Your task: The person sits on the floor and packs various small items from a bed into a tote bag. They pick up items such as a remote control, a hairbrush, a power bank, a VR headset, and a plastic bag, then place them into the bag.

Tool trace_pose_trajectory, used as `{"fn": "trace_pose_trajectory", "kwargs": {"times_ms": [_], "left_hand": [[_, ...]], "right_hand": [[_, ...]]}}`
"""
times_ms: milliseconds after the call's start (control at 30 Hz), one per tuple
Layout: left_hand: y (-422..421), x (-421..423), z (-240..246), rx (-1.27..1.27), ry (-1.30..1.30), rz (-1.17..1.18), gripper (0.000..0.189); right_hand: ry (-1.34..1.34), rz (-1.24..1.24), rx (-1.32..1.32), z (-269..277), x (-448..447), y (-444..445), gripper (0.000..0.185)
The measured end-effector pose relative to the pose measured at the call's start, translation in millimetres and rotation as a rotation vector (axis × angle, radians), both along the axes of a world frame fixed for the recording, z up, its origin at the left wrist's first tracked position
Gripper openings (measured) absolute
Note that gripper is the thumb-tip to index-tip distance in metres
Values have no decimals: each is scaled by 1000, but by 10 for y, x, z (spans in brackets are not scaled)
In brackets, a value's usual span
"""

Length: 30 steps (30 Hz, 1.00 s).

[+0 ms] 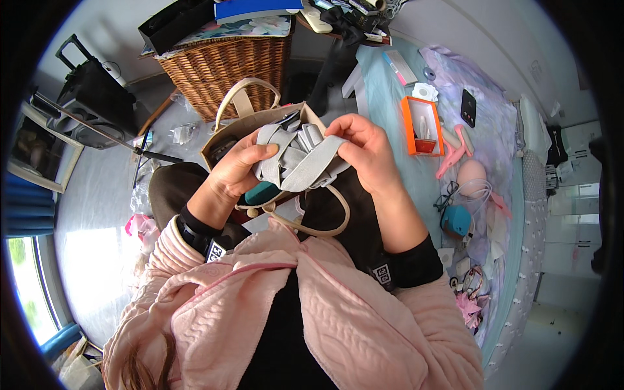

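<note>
A bundle of grey elastic straps (297,161) with pale plastic buckles is held over a beige tote bag (307,114). My left hand (239,163) grips the bundle's left side, thumb pressed on top. With thumb and fingertips, my right hand (363,148) pinches a loop of the strap at the right. The bag stands between my knees, one handle (243,85) raised at the far side and the other handle (343,214) drooping toward me. Inside the bag, a dark green item (262,193) shows below the straps; much of the other contents is hidden.
To the right, a bed (390,73) bears an open orange box (409,126), a black phone (468,108), a pink tool (456,151) and a blue device (456,220) with cables. Ahead stands a wicker basket (229,68). A black wheeled speaker (92,102) and a metal stand (112,139) occupy the left.
</note>
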<state>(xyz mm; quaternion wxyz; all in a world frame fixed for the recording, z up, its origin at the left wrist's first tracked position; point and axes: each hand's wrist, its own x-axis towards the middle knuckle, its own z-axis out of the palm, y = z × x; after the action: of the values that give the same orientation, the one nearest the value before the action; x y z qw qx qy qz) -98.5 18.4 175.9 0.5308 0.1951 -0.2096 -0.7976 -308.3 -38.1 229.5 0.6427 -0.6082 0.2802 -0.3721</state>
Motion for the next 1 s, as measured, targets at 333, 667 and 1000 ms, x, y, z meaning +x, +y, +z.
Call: {"fn": "trace_pose_trajectory", "kwargs": {"times_ms": [333,667,1000], "left_hand": [[81,-14,-89,-130,25,-229,63],[154,-33,-249,101,233,276,57],[649,314,-529,-15,366,450,44]], "right_hand": [[66,240,373,-184,226,-128,13],[224,-230,-32,-601,519,175,15],[208,299,219,-691,692,295,34]]}}
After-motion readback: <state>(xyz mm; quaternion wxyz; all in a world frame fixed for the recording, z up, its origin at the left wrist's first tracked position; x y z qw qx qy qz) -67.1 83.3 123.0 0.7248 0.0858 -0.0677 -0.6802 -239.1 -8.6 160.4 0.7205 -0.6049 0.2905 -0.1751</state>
